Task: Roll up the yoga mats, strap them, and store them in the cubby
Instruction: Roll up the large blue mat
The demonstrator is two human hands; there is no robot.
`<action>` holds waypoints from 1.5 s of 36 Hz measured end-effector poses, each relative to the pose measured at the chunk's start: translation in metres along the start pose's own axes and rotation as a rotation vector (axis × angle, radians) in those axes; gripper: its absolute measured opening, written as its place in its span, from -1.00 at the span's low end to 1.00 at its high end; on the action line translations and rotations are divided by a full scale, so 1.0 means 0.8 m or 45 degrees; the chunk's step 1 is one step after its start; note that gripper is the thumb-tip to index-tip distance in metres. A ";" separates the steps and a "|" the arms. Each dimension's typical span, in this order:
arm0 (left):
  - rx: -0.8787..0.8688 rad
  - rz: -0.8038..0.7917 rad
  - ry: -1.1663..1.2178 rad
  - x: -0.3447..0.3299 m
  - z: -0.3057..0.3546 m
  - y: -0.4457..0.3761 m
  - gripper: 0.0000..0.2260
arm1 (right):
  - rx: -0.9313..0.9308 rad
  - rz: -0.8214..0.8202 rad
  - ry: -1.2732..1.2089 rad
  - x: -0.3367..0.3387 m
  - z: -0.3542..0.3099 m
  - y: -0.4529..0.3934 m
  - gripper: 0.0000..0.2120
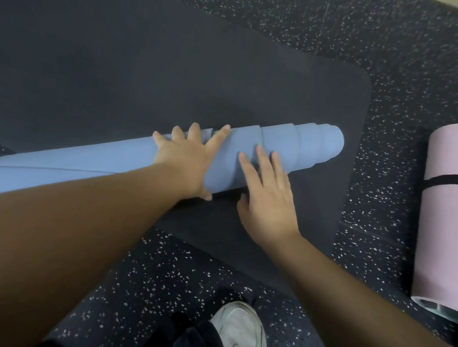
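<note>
A blue yoga mat point(303, 147), rolled into an uneven telescoped roll, lies across a flat dark mat point(176, 70) spread on the floor. My left hand point(187, 158) rests flat on top of the roll, fingers spread over its far side. Just to its right, my right hand point(267, 196) presses its fingers against the near side of the roll, palm on the dark mat. At the right edge lies a pink rolled mat point(447, 222) with a black strap point(451, 180) around it.
Dark speckled rubber floor point(399, 78) surrounds the mats. My white shoe point(243, 334) and dark trouser leg are at the bottom centre. A pale strip of wall or floor shows at the top right corner.
</note>
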State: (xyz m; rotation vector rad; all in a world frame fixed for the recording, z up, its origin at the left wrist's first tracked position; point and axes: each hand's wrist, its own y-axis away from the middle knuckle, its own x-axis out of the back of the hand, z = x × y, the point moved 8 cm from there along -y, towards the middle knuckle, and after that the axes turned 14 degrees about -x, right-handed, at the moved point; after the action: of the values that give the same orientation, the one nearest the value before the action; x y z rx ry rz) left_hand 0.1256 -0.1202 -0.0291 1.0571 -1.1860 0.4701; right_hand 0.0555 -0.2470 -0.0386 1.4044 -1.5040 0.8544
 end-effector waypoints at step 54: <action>0.128 1.683 1.021 0.362 -0.165 0.595 0.09 | 0.923 0.748 0.033 0.566 -0.573 0.256 -0.11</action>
State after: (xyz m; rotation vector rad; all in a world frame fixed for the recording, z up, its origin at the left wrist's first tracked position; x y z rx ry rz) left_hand -0.0737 0.1547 0.4321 -0.0568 -0.9632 1.7849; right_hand -0.0675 0.0251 0.5684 1.4237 -1.6946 1.9173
